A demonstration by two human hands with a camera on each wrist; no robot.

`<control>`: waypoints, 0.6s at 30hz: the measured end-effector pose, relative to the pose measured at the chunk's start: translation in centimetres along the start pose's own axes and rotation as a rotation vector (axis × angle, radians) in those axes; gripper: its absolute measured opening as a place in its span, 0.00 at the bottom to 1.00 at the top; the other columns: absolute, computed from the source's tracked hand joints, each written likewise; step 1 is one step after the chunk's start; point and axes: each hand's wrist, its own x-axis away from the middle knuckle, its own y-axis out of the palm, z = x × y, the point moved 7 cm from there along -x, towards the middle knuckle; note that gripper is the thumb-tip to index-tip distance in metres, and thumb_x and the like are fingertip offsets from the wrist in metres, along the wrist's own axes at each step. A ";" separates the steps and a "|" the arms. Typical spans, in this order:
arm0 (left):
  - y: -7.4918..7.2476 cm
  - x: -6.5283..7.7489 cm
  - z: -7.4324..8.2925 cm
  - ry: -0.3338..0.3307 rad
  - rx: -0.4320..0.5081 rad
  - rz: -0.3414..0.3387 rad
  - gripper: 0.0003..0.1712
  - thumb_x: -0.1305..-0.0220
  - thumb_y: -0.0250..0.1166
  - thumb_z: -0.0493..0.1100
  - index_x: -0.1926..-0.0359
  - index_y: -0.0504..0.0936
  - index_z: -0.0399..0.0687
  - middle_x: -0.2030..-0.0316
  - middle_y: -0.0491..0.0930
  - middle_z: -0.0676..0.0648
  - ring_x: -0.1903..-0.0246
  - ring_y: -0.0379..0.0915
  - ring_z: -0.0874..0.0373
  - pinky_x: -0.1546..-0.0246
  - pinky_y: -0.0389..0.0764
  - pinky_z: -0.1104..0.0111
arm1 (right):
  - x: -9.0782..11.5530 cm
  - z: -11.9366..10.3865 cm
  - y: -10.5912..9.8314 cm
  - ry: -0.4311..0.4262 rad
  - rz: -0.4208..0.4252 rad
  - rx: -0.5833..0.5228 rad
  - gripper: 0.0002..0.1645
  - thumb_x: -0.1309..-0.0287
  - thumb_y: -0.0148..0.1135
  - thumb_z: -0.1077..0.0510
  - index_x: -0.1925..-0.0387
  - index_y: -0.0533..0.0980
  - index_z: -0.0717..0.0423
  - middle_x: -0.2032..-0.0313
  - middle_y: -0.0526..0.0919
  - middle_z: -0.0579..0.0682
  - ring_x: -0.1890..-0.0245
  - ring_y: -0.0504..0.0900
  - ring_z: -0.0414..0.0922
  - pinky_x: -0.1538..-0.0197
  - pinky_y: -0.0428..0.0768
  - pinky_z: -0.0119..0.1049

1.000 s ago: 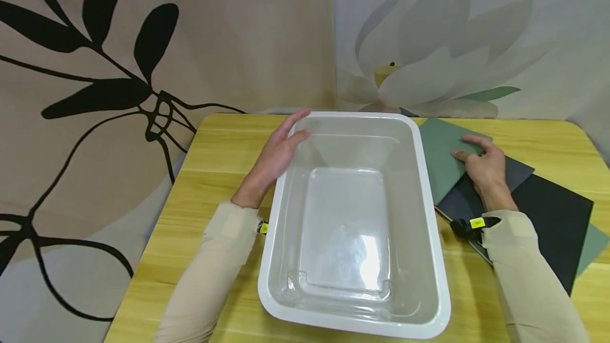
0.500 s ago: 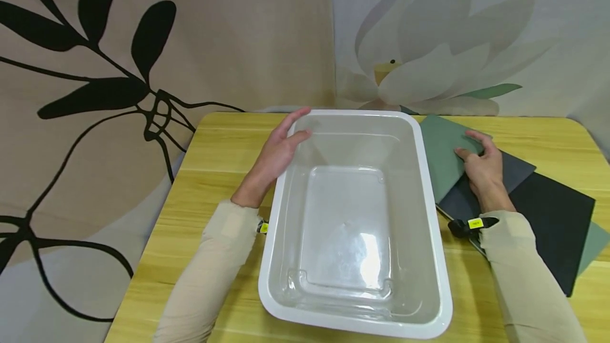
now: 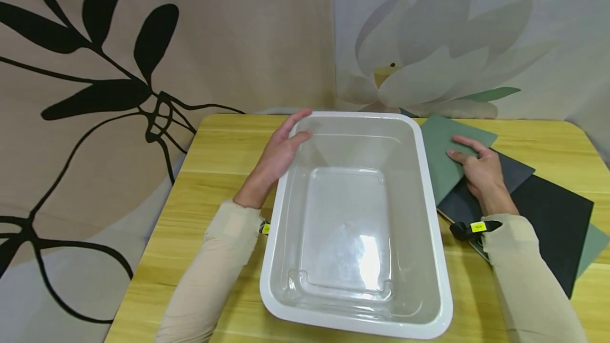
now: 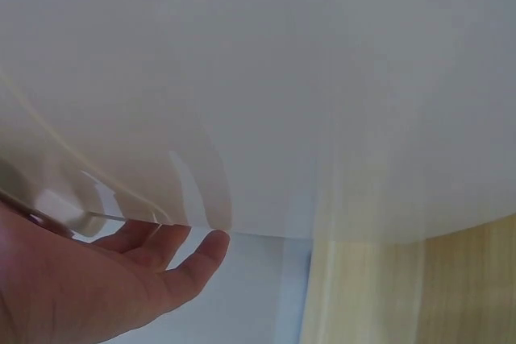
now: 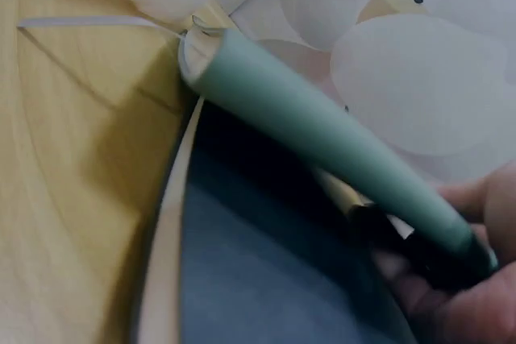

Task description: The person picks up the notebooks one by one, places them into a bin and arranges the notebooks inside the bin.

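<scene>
My left hand (image 3: 281, 152) grips the far left corner of a white plastic tub (image 3: 352, 323), its thumb over the rim. In the left wrist view, the fingers (image 4: 205, 255) lie against the tub's outer side. To the right of the tub, my right hand (image 3: 483, 173) holds a green notebook (image 3: 440, 158) by its edge. Seen from the right wrist, the notebook's green spine (image 5: 322, 134) is tilted up over a dark grey notebook (image 5: 266, 255), and a pale ribbon (image 5: 89, 22) hangs out of it. Part of the right hand is cut off there.
Beneath and beside the right forearm lie a black notebook (image 3: 555, 216) and another green cover (image 3: 593, 247), fanned out on the wooden table (image 3: 200, 173). A patterned cloth backdrop (image 3: 267, 36) stands behind the table's far edge.
The right hand's fingers have shifted slightly left, and the green notebook's right corner has moved a little to the right. Left hand and tub have stayed nearly still.
</scene>
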 end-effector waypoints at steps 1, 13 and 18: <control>0.0 0.0 0.0 0.001 -0.004 0.003 0.25 0.33 0.52 0.53 0.36 0.64 0.72 0.35 0.59 0.64 0.41 0.62 0.56 0.43 0.67 0.51 | 0.1 -0.2 0.0 -0.015 -0.004 0.030 0.30 0.45 0.62 0.43 0.39 0.70 0.36 0.32 0.57 0.46 0.45 0.70 0.41 0.61 0.72 0.19; 0.2 0.1 0.2 -0.021 0.071 -0.030 0.24 0.32 0.52 0.51 0.36 0.64 0.73 0.38 0.64 0.57 0.45 0.69 0.42 0.52 0.75 0.50 | 1.4 -2.5 -0.5 -0.085 0.045 0.021 0.25 0.41 0.59 0.48 0.41 0.72 0.43 0.37 0.61 0.51 0.59 0.71 0.34 0.64 0.73 0.20; 0.4 1.1 1.4 -0.050 0.089 -0.051 0.26 0.31 0.50 0.49 0.33 0.61 0.67 0.38 0.65 0.50 0.50 0.72 0.40 0.60 0.80 0.56 | 1.9 -3.6 -1.0 -0.085 0.080 0.013 0.25 0.40 0.58 0.47 0.41 0.72 0.38 0.34 0.59 0.50 0.48 0.68 0.40 0.56 0.70 0.25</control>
